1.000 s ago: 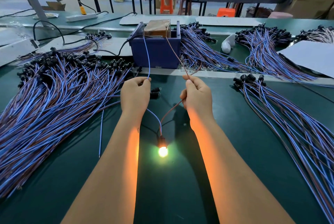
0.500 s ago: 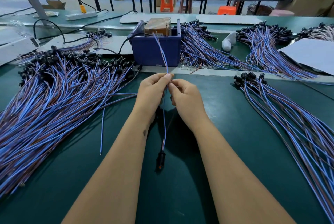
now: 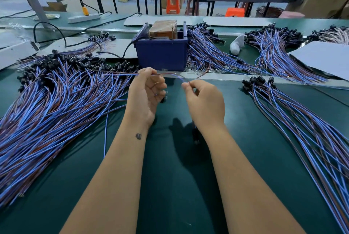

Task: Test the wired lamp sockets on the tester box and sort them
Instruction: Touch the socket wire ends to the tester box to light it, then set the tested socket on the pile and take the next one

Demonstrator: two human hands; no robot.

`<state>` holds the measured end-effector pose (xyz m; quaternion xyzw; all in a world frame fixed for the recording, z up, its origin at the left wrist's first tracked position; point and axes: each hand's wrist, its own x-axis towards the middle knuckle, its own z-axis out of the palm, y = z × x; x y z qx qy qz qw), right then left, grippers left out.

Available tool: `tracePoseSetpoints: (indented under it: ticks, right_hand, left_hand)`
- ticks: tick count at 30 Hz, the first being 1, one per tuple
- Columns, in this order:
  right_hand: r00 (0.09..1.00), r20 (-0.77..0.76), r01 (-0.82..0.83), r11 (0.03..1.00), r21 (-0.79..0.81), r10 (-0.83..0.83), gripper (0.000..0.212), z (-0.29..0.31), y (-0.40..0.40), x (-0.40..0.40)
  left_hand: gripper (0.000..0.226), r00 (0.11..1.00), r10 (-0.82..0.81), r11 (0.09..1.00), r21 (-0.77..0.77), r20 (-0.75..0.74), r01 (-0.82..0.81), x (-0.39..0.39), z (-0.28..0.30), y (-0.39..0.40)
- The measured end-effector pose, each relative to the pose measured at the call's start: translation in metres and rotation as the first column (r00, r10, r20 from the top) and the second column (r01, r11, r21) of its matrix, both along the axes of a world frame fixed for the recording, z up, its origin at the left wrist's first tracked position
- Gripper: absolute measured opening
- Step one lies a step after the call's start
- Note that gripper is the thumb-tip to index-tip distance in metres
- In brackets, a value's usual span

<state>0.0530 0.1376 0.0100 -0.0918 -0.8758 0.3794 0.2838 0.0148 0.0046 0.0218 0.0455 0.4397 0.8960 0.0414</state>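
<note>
Wires (image 3: 56, 113) blue and brown; sockets (image 3: 56, 62) black; tester box (image 3: 162, 54) dark blue; table (image 3: 170, 186) green.

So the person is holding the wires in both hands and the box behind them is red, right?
Not quite. In the head view the left hand and right hand do hold the wires, but the tester box behind them is dark blue, not red.
</note>
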Motion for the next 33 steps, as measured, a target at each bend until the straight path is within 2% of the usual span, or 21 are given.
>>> tracePoseSetpoints:
  ticks: [2, 5, 7, 9, 11, 12, 14, 17, 20, 23, 27, 30, 33]
  right_hand:
    - [0.989, -0.122, 0.082, 0.996, -0.043, -0.087, 0.023, 0.003, 0.001, 0.003]
    - [0.966, -0.238, 0.018, 0.939, -0.343, -0.105, 0.013, 0.008, 0.007, 0.004]
    - [0.954, -0.283, -0.113, 0.763, -0.637, -0.095, 0.017, 0.012, 0.012, 0.005]
    - [0.935, -0.335, -0.217, 0.56, -0.8, -0.116, 0.022, 0.015, 0.021, 0.006]
    - [0.927, -0.329, -0.205, 0.493, -0.846, -0.18, 0.023, 0.015, 0.03, 0.006]
    - [0.929, -0.305, -0.165, 0.503, -0.849, -0.21, 0.024, 0.015, 0.034, 0.005]
    - [0.938, -0.252, -0.077, 0.563, -0.823, -0.24, 0.025, 0.011, 0.04, 0.004]
    - [0.961, -0.163, 0.016, 0.636, -0.771, -0.223, 0.021, 0.002, 0.046, 0.002]
    - [0.977, -0.045, 0.121, 0.721, -0.682, -0.206, 0.02, -0.008, 0.052, 0.002]
    - [0.985, 0.03, 0.158, 0.827, -0.539, -0.168, 0.025, -0.014, 0.062, 0.006]
    - [0.975, 0.168, 0.184, 0.956, -0.228, -0.148, 0.026, -0.009, 0.09, 0.018]
    - [0.954, 0.209, 0.221, 0.975, -0.001, -0.216, 0.029, 0.003, 0.118, 0.031]
    - [0.925, 0.236, 0.266, 0.95, 0.161, -0.299, 0.032, 0.014, 0.14, 0.042]
  left_hand:
    - [0.023, 0.995, -0.067, 0.995, -0.081, -0.077, 0.061, 0.005, 0.0, 0.004]
    - [0.024, 0.985, -0.124, 0.95, -0.299, -0.121, 0.083, 0.012, -0.001, 0.013]
    - [0.022, 0.979, -0.148, 0.874, -0.481, -0.143, 0.062, 0.015, -0.003, 0.017]
    - [0.018, 0.959, -0.208, 0.788, -0.614, -0.193, 0.047, 0.019, -0.005, 0.02]
    - [0.012, 0.93, -0.278, 0.747, -0.663, -0.239, 0.053, 0.022, -0.007, 0.023]
    - [0.008, 0.918, -0.306, 0.737, -0.673, -0.251, 0.062, 0.024, -0.008, 0.025]
    - [0.007, 0.894, -0.367, 0.694, -0.715, -0.256, 0.08, 0.027, -0.012, 0.03]
    - [0.021, 0.851, -0.487, 0.583, -0.799, -0.198, 0.148, 0.031, -0.016, 0.034]
    - [0.027, 0.818, -0.525, 0.493, -0.867, -0.237, 0.065, 0.03, -0.021, 0.034]
    - [0.023, 0.861, -0.417, 0.482, -0.874, -0.291, -0.062, 0.026, -0.023, 0.033]
    - [0.019, 0.883, -0.174, 0.357, -0.863, -0.436, -0.356, 0.018, -0.022, 0.024]
    - [0.026, 0.88, 0.002, 0.245, -0.853, -0.475, -0.461, 0.013, -0.019, 0.014]
    - [0.031, 0.879, 0.075, 0.11, -0.873, -0.47, -0.476, 0.012, -0.019, 0.005]
